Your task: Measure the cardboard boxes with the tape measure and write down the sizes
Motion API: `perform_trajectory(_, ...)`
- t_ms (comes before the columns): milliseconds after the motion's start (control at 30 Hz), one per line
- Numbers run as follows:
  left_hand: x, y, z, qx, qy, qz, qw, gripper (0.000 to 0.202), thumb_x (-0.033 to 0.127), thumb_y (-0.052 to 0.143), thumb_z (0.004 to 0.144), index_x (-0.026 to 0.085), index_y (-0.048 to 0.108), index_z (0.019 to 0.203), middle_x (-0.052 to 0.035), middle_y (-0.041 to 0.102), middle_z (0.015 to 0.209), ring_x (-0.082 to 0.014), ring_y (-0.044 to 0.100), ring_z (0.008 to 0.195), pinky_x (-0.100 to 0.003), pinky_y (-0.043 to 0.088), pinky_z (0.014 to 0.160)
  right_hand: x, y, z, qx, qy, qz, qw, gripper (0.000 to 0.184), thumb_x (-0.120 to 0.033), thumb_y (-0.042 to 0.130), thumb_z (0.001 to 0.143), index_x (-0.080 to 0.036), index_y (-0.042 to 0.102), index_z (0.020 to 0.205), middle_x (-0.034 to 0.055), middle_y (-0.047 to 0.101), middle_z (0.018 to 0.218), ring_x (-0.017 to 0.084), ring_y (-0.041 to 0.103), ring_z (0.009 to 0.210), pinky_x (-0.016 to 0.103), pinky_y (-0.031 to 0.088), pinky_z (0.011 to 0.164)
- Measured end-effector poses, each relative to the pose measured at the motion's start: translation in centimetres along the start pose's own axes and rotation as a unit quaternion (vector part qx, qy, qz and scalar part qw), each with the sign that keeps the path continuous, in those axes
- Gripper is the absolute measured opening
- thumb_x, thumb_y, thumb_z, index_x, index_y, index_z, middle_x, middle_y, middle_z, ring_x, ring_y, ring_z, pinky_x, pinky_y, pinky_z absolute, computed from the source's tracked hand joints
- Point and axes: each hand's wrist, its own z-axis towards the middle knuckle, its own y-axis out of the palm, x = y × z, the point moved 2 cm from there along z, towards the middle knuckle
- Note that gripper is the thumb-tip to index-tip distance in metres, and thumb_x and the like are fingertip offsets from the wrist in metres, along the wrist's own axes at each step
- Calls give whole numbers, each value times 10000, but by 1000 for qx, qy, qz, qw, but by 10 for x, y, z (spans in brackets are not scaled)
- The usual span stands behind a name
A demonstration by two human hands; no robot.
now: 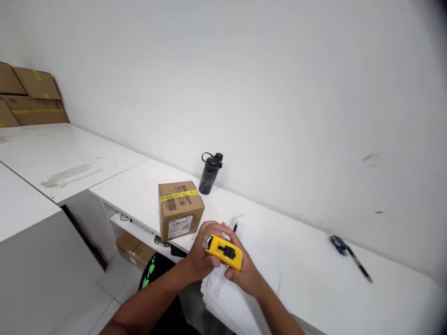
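Note:
Both hands hold a yellow box cutter [226, 253] up in front of me, above the front edge of the desk. Its black slider faces up and its metal tip points left. My left hand [200, 256] is closed around the metal-tip end. At the other end, my right hand [247, 274] grips the yellow body between thumb and fingers. Just beyond my left hand stands a taped cardboard box [181, 209] with a white label. Under the hands lies a stack of white papers [223, 298] with printing, partly hidden. The dark tip of a pen [235, 227] shows past my fingers.
A dark water bottle [210, 174] stands behind the box by the wall. To the right lie a black pen [359, 265] and a small dark teal object [338, 244]. Stacked cartons [37, 95] fill the far left corner. More cartons [134, 249] sit beneath the desk.

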Motion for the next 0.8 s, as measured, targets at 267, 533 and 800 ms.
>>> perform_trajectory(267, 41, -76, -24, -16, -278, 46, 959, 345, 514, 695, 753, 228, 602, 924, -35, 639, 895, -186, 571, 826, -306, 460, 746, -36, 31, 15, 21, -148, -328, 933, 752, -355, 703, 804, -401, 361, 1472, 84, 703, 1117, 301, 701, 936, 433, 606, 709)
perform_trajectory(533, 79, -144, 79, -130, -331, 60, 933, 356, 444, 804, 631, 176, 581, 705, -19, 603, 718, -133, 526, 599, -244, 378, 543, -38, 46, -1, 91, -184, -472, 858, 754, -409, 675, 784, -279, 374, 1463, 94, 731, 833, 276, 671, 604, 400, 532, 510)
perform_trajectory(800, 57, -203, 81, 9, -346, 204, 916, 473, 622, 641, 725, 177, 507, 636, 13, 492, 583, -115, 419, 549, -256, 343, 567, -43, -50, 88, 103, 60, -166, 979, 598, -534, 712, 719, -211, 568, 1202, 21, 699, 789, 143, 538, 513, 320, 490, 509)
